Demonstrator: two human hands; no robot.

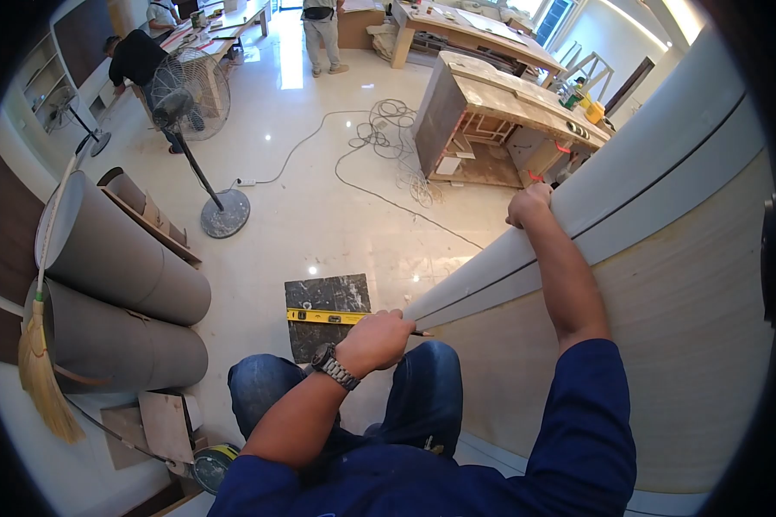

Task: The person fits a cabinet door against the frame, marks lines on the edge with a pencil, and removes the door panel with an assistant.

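Observation:
My left hand (375,341), with a metal watch on its wrist, is closed at the near end of a pale panel. A dark pencil (422,333) pokes out from its fingers, point to the right. Further up, my right hand (530,205) is closed over the outer edge of the same pale panel (642,168), which has a rounded border and a dark groove. Its fingertips are partly hidden. On the floor beside my left hand, a yellow spirit level (326,316) lies across a dark, stained mat (328,345).
A pedestal fan (220,211) and large grey rolls (138,258) stand left, with a straw broom (39,362) leaning there. Cables (388,129) lie coiled ahead near a worn cabinet (491,121). People work by a far table (207,43); another person (322,39) stands beyond.

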